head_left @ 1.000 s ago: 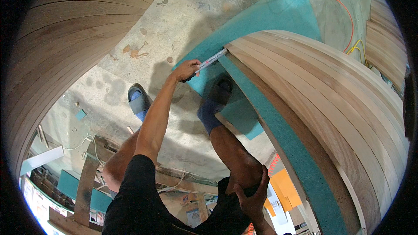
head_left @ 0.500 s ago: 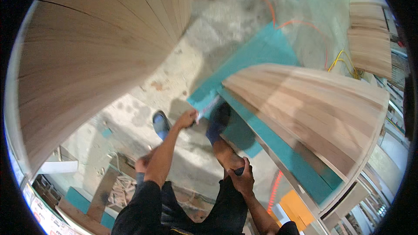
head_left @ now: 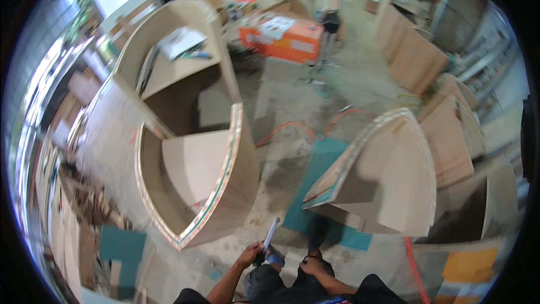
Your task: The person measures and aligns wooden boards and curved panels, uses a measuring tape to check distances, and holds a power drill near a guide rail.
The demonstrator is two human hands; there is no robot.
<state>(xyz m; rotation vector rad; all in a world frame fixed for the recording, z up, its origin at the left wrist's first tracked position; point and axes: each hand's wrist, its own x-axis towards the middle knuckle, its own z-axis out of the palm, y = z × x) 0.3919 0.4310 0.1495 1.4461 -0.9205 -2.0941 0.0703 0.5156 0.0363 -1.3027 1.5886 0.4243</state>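
In my left hand, closed in front of my left knee, is a slim, straight silver-grey tool with a dark handle end. The tool points up and away; blur hides its exact kind. My right hand rests at my right knee, fingers curled around something small and dark, mostly hidden. Ahead to the right lies a boat-shaped wooden shell with a pale rim, partly over a teal sheet on the floor. To the left stands a taller curved wooden cabinet with a teal line along its rim.
An orange hose runs across the concrete floor, and a coiled red hose lies at lower right. An orange box stands farther back. Wooden panels lean at right. Teal board pieces and wood scraps lie at lower left.
The view has tilted up and widened, bringing the cabinet's open top and the workshop beyond into sight. Both hands remain near my knees; the left still holds the slim tool.
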